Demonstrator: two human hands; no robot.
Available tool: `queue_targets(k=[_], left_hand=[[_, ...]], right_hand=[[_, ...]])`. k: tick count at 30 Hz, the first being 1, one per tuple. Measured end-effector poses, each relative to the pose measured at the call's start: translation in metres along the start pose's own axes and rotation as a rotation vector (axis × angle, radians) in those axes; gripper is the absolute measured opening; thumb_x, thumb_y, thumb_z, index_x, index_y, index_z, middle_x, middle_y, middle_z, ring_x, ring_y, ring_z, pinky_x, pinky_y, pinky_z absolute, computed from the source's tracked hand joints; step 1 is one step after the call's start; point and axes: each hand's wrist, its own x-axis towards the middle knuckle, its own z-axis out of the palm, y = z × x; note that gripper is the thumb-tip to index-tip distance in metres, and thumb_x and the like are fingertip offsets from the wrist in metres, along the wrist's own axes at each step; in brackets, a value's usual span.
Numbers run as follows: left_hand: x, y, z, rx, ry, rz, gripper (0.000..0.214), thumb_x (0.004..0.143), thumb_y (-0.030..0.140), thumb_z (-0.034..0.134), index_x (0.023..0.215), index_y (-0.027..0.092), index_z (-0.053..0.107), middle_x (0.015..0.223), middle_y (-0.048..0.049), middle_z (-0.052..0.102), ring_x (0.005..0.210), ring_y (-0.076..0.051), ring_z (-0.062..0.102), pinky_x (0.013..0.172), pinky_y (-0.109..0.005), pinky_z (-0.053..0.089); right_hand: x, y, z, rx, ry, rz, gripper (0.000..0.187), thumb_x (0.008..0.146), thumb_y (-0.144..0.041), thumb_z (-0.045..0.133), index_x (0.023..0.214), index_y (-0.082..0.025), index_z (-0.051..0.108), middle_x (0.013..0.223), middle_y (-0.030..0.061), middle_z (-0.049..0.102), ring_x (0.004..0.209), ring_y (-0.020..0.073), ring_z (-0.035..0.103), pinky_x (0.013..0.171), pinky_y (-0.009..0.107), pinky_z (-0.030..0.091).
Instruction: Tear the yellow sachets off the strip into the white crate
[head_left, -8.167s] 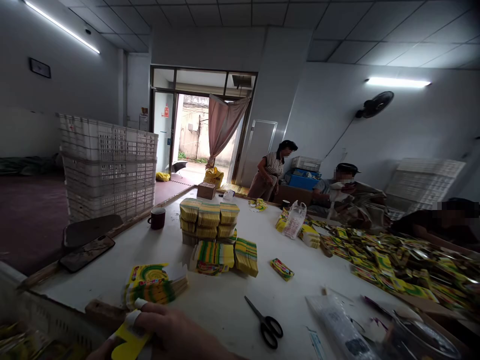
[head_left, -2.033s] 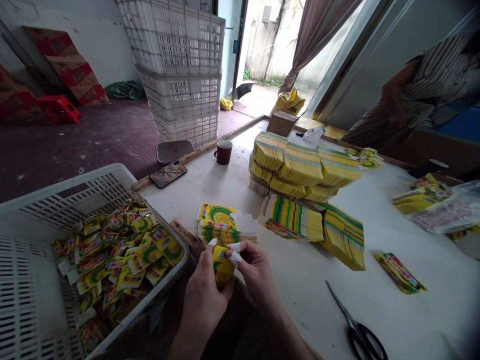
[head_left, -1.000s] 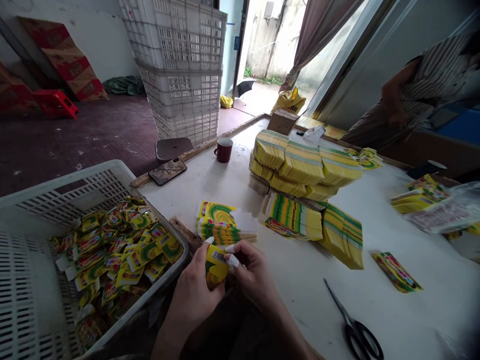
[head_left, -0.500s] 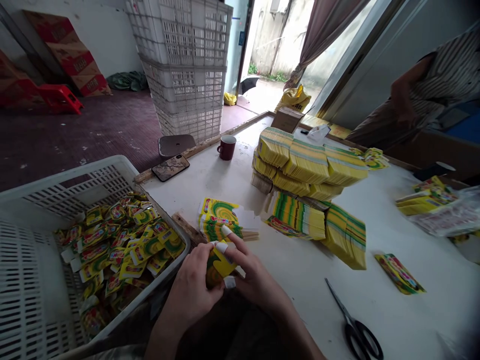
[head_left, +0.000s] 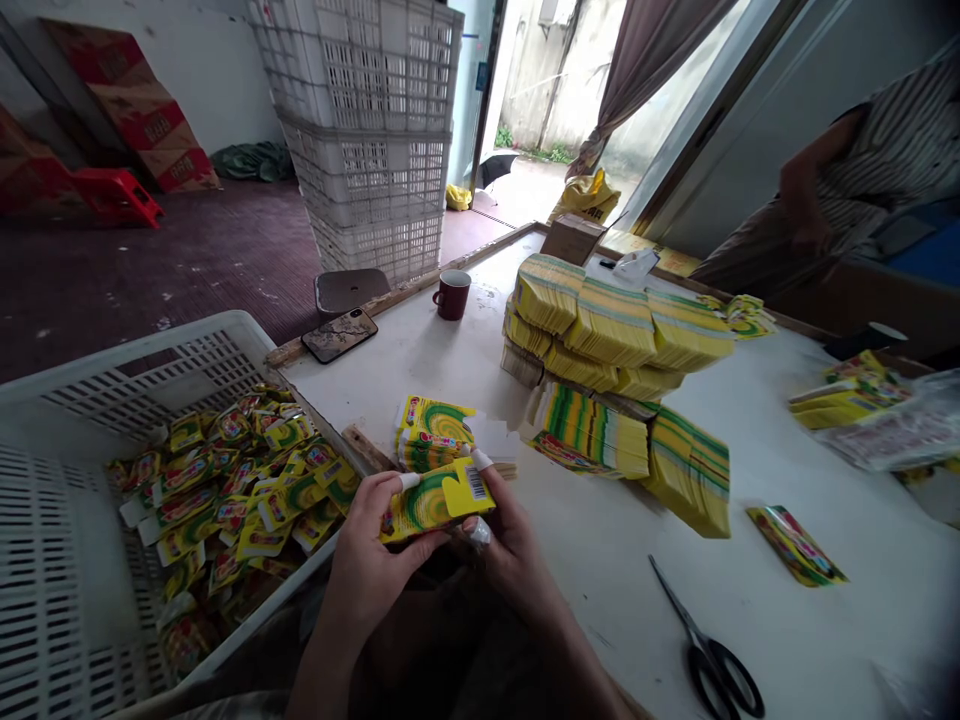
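Note:
Both hands grip a small yellow and green cardboard box [head_left: 433, 500] with a barcode on its right end flap. My left hand [head_left: 379, 535] pinches its left part between thumb and fingers. At the barcode end, my right hand [head_left: 506, 525] has fingers on top and a thumb near the lower edge; white coverings wrap several fingertips. Just beyond the box lies a small pile of flat printed cartons [head_left: 435, 425] with white flaps. Left of my hands, a white plastic crate [head_left: 247, 335] holds many yellow cartons [head_left: 247, 480].
On the white table [head_left: 585, 560] stand stacked bundles of flat cartons [head_left: 615, 325]. Scissors [head_left: 705, 640] and a single carton [head_left: 797, 545] lie to the right. A mug [head_left: 452, 295] and a phone [head_left: 340, 335] sit at the far left edge. A person [head_left: 832, 190] is at the right.
The box in my hands has turned, so its long printed side and barcode end now show. My right fingers have moved off the pile onto the barcode end; my left hand has shifted slightly left.

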Motion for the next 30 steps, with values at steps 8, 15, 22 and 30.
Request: queue_targets(k=[8, 15, 22, 30], left_hand=[[0.0, 0.001, -0.001, -0.05, 0.049, 0.001, 0.055, 0.064, 0.035, 0.08, 0.112, 0.025, 0.055, 0.114, -0.0075, 0.055, 0.107, -0.025, 0.056, 0.093, -0.038, 0.047], [0.005, 0.009, 0.011, -0.86, 0.364, -0.558, 0.062, 0.058, 0.026, 0.083, 0.11, 0.022, 0.05, 0.115, -0.0053, 0.06, 0.099, -0.019, 0.063, 0.082, -0.029, 0.053], [0.006, 0.018, 0.01, -1.072, 0.308, -0.799, 0.044, 0.059, 0.034, 0.083, 0.092, 0.011, 0.066, 0.083, -0.0048, 0.072, 0.071, -0.019, 0.067, 0.059, -0.027, 0.058], [0.002, 0.018, 0.011, -1.005, 0.301, -0.793, 0.036, 0.055, 0.033, 0.085, 0.08, 0.01, 0.07, 0.071, -0.0045, 0.073, 0.06, -0.016, 0.065, 0.046, -0.022, 0.055]], right_hand=[[0.006, -0.011, -0.012, -0.351, -0.137, -0.18, 0.043, 0.085, -0.023, 0.061, 0.128, -0.026, 0.054, 0.146, 0.012, 0.04, 0.131, 0.0258, 0.043, 0.102, 0.039, 0.042], [0.006, -0.015, -0.005, -0.38, 0.029, -0.244, 0.028, 0.084, -0.021, 0.061, 0.112, -0.024, 0.06, 0.14, 0.013, 0.045, 0.124, 0.0233, 0.05, 0.094, 0.032, 0.047], [0.007, -0.014, -0.002, -0.472, -0.089, -0.33, 0.042, 0.084, -0.006, 0.048, 0.123, -0.022, 0.051, 0.144, 0.0148, 0.033, 0.127, 0.0222, 0.045, 0.098, 0.032, 0.045], [0.01, -0.02, -0.007, -0.552, -0.202, -0.3, 0.059, 0.072, 0.007, 0.037, 0.124, -0.02, 0.047, 0.138, 0.0152, 0.032, 0.125, 0.0214, 0.045, 0.099, 0.034, 0.045]])
